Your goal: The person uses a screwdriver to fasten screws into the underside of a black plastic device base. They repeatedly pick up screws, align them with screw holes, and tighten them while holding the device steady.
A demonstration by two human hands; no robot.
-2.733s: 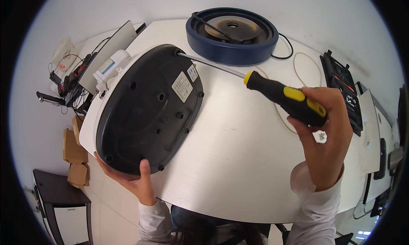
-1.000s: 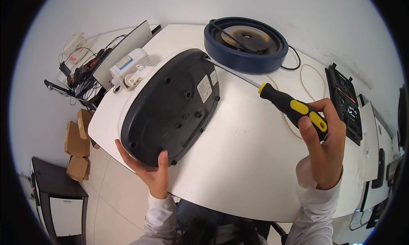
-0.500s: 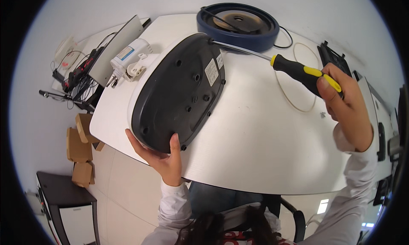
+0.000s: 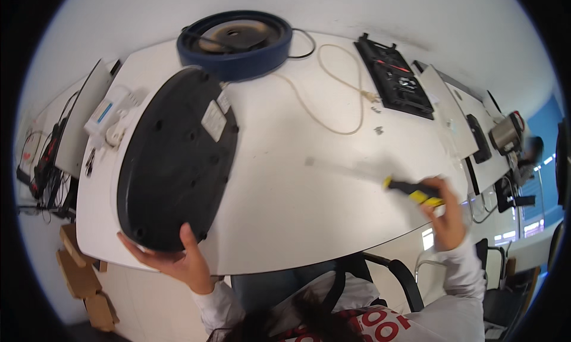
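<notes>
A long oval appliance [image 4: 172,169] with a black underside and a white shell is tipped up on the left of the white table. Screw holes and pale labels mark its underside. My left hand [image 4: 178,264] grips its near end, thumb on the black face and fingers round the white side. In my right hand [image 4: 446,217], over the table's right front, is a black and yellow screwdriver [image 4: 414,192]. Its shaft is smeared by motion and points left, with the tip apart from the appliance. Small screws [image 4: 379,129] lie farther back on the tabletop.
Behind the appliance stands a dark blue round appliance [image 4: 235,68] with a scorched plate. A cream cord [image 4: 352,131] loops across the table towards an open black tool case [image 4: 397,77]. A white device [image 4: 107,116] sits at the left. Cardboard boxes [image 4: 80,273] are on the floor.
The screwdriver has come away from the far end of the appliance and moved towards me. My view has swung right, bringing the tool case further in. The left hand still grips the appliance.
</notes>
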